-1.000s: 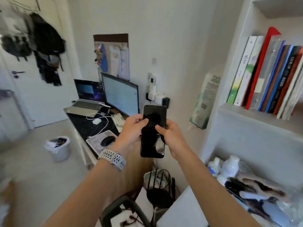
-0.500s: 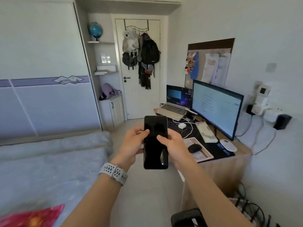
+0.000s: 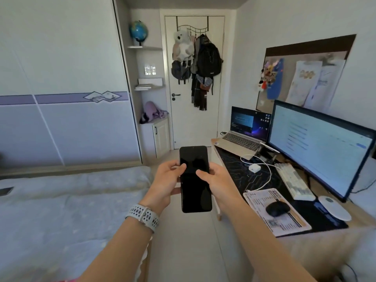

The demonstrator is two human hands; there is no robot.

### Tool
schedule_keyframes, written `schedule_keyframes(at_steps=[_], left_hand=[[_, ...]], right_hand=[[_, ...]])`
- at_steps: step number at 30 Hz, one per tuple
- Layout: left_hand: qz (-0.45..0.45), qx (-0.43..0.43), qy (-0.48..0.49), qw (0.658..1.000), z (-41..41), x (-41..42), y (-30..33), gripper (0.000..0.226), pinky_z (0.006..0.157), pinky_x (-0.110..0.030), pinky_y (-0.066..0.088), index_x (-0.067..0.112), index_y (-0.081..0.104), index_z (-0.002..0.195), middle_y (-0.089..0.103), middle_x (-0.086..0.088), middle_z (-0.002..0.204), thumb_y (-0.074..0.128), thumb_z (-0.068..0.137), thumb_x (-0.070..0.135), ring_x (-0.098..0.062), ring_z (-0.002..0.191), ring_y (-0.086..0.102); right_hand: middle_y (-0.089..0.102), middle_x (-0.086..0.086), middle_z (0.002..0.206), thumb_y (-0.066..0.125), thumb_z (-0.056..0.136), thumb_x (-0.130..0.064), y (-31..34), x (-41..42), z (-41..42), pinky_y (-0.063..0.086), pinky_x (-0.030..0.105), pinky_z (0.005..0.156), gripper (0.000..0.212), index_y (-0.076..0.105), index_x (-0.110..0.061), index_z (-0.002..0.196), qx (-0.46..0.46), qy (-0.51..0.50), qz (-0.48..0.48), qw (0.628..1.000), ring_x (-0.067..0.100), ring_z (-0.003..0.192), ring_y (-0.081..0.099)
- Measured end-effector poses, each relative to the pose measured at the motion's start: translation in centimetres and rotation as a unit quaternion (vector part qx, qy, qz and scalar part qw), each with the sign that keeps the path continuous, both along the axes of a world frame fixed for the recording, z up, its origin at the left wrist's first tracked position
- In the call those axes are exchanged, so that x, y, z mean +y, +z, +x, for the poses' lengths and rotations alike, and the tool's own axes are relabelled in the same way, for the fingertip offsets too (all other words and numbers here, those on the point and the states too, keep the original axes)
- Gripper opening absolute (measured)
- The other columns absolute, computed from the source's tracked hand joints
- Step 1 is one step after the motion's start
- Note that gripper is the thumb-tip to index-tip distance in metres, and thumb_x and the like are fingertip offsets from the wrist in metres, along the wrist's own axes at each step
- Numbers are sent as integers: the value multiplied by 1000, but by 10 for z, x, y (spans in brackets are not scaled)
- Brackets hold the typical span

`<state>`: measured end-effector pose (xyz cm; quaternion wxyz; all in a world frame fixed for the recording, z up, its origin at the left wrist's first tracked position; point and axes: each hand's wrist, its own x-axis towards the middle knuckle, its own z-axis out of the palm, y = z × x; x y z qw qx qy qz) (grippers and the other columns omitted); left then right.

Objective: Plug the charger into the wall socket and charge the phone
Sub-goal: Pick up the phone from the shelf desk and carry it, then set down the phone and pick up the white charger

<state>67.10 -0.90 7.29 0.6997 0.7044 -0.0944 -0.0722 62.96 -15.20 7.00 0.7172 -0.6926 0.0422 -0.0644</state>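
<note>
Person's got the slim black glass-fronted phone [image 3: 195, 179] upright in midair, screen dark, left hand [image 3: 167, 183] and right hand [image 3: 218, 185] both gripping its sides. Small white square charger [image 3: 254, 168] and its cable sit mid-desk [image 3: 325, 237].

On the wooden counter [image 3: 305, 244] sit an open silver laptop [image 3: 242, 137], a big lit monitor [image 3: 317, 145], a white keyboard [image 3: 293, 181] and a black mouse [image 3: 277, 208], with a pale blue bed [image 3: 61, 210] opposite.

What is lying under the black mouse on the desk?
The black mouse rests on a printed mat, which lies on a dark desk mat. The print directly beneath the mouse is covered.
</note>
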Motion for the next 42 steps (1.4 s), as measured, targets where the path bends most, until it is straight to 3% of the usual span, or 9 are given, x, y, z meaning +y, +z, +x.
schedule_keyframes(at_steps=[3,8,16,22,25,28,36,39,42], left_hand=[[2,8,-3,1000,55,-25,0,20,56,-29,56,9,67,89,74,-2,78,53,98,18,-11,65,70],[13,18,-15,1000,149,-65,7,20,63,-33,59,2,65,97,73,-5,83,53,97,18,-15,72,69],[24,57,-50,997,284,-122,-9,20,59,-29,58,7,67,105,72,-2,83,54,97,19,-13,69,70],[57,91,-141,984,404,-199,-46,16,54,-29,55,7,66,99,70,-2,78,55,96,18,-16,67,68],[94,103,-214,967,457,-255,-64,16,54,-29,55,5,64,96,67,-6,81,55,96,18,-17,68,66],[124,90,-296,943,488,-314,-79,15,54,-29,54,11,62,86,64,-4,69,55,96,19,-9,57,65],[171,118,-464,861,501,-455,-131,21,66,-37,60,1,65,95,71,-6,81,56,95,20,-18,73,72],[190,126,-503,834,499,-492,-155,25,65,-40,61,18,70,75,71,3,72,57,95,20,-15,72,72],[229,134,-525,809,500,-516,-179,33,61,-37,61,22,62,63,66,5,66,56,95,20,-15,69,70]], right_hand=[[72,13,108,56,95,-8,-4,-24,58,54,42,90,23,63,-7,116,7,-10,6,1000,27,102,67],[72,10,108,57,95,-10,-2,-67,152,54,43,91,22,64,-10,116,18,-6,10,1000,24,102,68],[72,7,111,57,94,-11,-22,-124,280,52,44,95,26,64,-12,119,35,-31,-6,999,21,103,68],[74,6,104,57,94,-7,-62,-183,367,56,34,80,18,67,-14,107,58,-137,31,988,21,96,70],[73,9,106,57,94,-7,-80,-224,401,55,40,86,19,66,-9,111,79,-220,45,971,23,98,69],[74,10,107,56,93,-5,-98,-263,414,54,44,91,21,68,-10,110,85,-302,62,948,26,100,69],[76,11,98,58,92,-3,-152,-359,398,54,36,76,17,71,-8,102,130,-459,101,873,27,91,71],[76,10,91,60,91,-4,-178,-388,393,56,38,74,16,72,-13,88,171,-487,109,849,26,85,72],[74,16,92,61,90,-5,-202,-404,390,53,48,89,12,72,-10,85,228,-499,102,830,32,92,70]])
